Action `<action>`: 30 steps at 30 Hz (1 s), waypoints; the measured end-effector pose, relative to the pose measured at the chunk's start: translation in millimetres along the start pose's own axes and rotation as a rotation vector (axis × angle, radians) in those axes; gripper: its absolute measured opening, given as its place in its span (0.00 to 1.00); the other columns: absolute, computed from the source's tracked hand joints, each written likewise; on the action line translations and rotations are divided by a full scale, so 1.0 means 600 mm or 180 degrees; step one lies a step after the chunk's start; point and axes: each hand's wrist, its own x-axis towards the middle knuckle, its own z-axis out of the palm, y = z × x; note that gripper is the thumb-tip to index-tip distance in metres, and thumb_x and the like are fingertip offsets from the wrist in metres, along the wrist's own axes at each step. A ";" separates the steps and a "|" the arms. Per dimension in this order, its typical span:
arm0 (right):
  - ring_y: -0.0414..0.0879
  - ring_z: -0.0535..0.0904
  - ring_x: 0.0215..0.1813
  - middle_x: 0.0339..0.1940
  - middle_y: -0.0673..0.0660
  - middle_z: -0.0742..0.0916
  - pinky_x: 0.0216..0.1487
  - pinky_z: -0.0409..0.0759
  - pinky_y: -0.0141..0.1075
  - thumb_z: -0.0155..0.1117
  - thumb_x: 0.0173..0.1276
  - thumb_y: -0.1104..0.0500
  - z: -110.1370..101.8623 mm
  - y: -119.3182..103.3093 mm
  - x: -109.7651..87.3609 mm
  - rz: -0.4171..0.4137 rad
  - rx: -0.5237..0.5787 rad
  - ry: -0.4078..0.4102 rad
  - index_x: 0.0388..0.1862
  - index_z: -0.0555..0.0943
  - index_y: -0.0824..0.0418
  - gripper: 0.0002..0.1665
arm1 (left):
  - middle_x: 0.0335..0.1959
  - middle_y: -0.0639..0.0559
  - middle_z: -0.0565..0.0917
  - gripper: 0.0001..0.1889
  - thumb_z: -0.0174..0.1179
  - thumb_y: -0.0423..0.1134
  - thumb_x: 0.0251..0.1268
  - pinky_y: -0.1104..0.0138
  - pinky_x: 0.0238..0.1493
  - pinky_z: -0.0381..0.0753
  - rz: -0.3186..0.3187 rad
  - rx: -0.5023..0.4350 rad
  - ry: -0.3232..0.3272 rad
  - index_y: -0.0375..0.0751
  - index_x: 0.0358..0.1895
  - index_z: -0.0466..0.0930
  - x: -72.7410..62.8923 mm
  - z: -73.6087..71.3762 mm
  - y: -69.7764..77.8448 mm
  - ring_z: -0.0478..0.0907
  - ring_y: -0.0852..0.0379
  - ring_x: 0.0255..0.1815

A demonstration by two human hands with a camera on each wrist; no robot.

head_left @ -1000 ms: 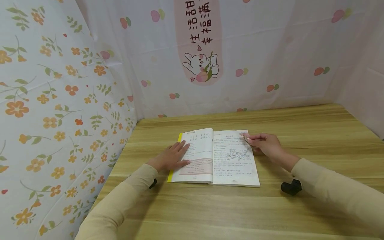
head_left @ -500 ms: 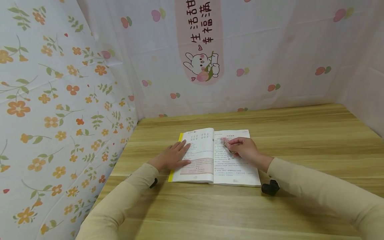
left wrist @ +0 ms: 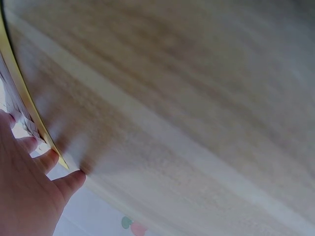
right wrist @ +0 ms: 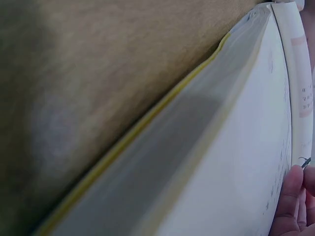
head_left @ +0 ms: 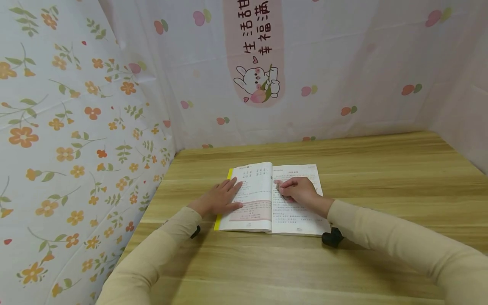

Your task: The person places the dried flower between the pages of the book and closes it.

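An open book (head_left: 253,216) with a yellow cover edge lies on the wooden table. My left hand (head_left: 221,200) rests with spread fingers on its left page; in the left wrist view the fingertips (left wrist: 76,179) reach around the cover edge. Over the right page, close to the gutter, my right hand (head_left: 303,194) pinches a thin, pinkish, patterned bookmark (head_left: 279,185) between thumb and fingers. The hand covers part of the bookmark and of the page's drawing. In the right wrist view, a dark tip shows by the pinching fingers (right wrist: 293,187).
The wood-grain table (head_left: 244,271) extends around the book. A patterned curtain (head_left: 324,63) hangs behind it and a floral one (head_left: 76,148) at the left. A black wrist device (head_left: 332,237) sticks out below the right sleeve (head_left: 389,228).
My right hand has carried the bookmark leftward from the right page's outer edge to near the gutter. My left hand has stayed on the left page.
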 end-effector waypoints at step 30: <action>0.52 0.81 0.44 0.40 0.57 0.86 0.47 0.78 0.48 0.70 0.61 0.64 -0.080 0.022 -0.024 -0.1603 -0.1671 -0.0164 0.41 0.84 0.65 0.09 | 0.74 0.28 0.49 0.44 0.39 0.70 0.70 0.49 0.70 0.52 -0.0284 -0.0191 -0.0072 0.49 0.80 0.40 -0.007 -0.008 0.009 0.49 0.36 0.74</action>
